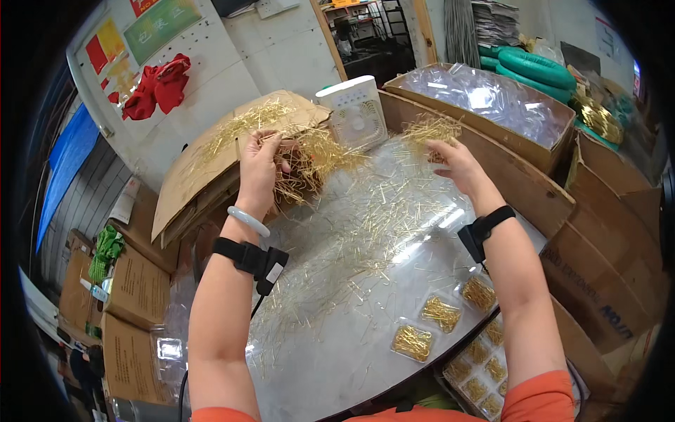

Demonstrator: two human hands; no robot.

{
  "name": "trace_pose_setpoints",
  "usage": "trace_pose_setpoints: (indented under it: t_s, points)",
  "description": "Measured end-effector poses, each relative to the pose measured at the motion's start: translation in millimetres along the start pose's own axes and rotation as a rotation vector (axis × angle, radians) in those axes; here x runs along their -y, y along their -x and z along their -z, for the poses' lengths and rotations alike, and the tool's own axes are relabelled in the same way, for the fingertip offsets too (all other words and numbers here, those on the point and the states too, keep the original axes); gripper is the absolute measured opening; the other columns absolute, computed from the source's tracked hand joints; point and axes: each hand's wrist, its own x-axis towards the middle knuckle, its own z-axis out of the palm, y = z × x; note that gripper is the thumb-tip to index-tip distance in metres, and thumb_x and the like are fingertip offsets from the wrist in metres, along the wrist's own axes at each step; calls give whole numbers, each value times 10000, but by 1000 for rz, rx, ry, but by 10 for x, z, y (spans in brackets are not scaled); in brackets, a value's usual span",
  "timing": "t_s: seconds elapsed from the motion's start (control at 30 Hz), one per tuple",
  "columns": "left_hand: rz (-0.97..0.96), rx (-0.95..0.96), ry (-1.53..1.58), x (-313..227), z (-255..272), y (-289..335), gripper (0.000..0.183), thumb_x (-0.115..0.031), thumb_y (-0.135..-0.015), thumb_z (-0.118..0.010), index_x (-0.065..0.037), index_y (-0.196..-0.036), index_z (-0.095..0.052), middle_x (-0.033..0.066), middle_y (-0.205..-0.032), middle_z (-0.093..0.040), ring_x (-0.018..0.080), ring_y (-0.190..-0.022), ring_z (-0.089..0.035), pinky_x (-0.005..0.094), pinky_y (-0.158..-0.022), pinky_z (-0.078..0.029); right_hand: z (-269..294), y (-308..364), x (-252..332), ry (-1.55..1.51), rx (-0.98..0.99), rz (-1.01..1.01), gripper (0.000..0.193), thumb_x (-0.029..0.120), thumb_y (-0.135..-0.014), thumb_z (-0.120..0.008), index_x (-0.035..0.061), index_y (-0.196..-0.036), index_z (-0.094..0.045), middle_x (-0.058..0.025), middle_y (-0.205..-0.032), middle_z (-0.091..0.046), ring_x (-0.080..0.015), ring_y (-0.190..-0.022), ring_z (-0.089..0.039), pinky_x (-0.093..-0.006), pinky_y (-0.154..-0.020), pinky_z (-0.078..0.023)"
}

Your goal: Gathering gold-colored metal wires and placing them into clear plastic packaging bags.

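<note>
My left hand (261,169) is closed on a tangled clump of thin gold wire pieces (320,156), over the front edge of the cardboard. My right hand (460,169) pinches the lower edge of a smaller clump of gold wire pieces (430,129) at the far right of the table. Between the two hands, many loose gold wire pieces (383,218) lie scattered over the shiny grey tabletop (316,366). Near the front right edge stand small clear boxes filled with the same pieces: one box (413,342), a second (441,313) and a third (479,292).
A white fan (351,112) stands at the table's back. Flattened cardboard (190,176) with more gold wire lies at the left. An open carton (548,151) of clear plastic boxes is at the back right. Below the front right edge sits a tray of filled boxes (478,369).
</note>
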Motion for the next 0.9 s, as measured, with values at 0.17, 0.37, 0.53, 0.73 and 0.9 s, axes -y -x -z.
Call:
trace_pose_setpoints:
  t_s: [0.17,0.37,0.53,0.73,0.9]
  points:
    - [63,-4,-8,72,40,79,129,-175,-976,-567,-76,-1053,-536,94,-902,-718,96,-560,-543,219,-534,-450,-19,-78,39,361,112,52,353,360,-824,-734,126,-1071,-638,-5,-980,-655,-126,-865,-578,-335,-784,-429]
    - [187,7,35,126,20,164,122,-162,-952,-584,-88,-1045,-558,71,-932,-703,117,-624,-587,243,-578,-468,-32,-134,29,384,83,12,301,322,-822,-751,133,-1025,-632,-12,-962,-652,-122,-852,-590,-336,-754,-442]
    - [202,-13,32,75,109,202,112,-150,-955,-572,-90,-1049,-556,71,-923,-699,125,-635,-603,247,-589,-480,-120,3,79,142,20,-17,270,308,-834,-743,120,-986,-624,-13,-971,-650,-147,-863,-607,-363,-764,-466]
    - [154,-31,117,42,190,166,110,-168,-964,-548,-99,-1049,-547,79,-935,-712,118,-649,-612,246,-594,-458,-24,-40,2,219,8,-54,325,266,-804,-768,94,-1029,-609,-52,-965,-620,-181,-919,-588,-415,-787,-458]
    - [142,-54,160,-67,161,142,119,-180,-970,-528,-101,-1058,-545,76,-951,-715,115,-674,-617,247,-598,-440,5,64,95,44,-3,-73,265,262,-823,-765,114,-982,-613,-28,-943,-617,-169,-934,-582,-403,-798,-461]
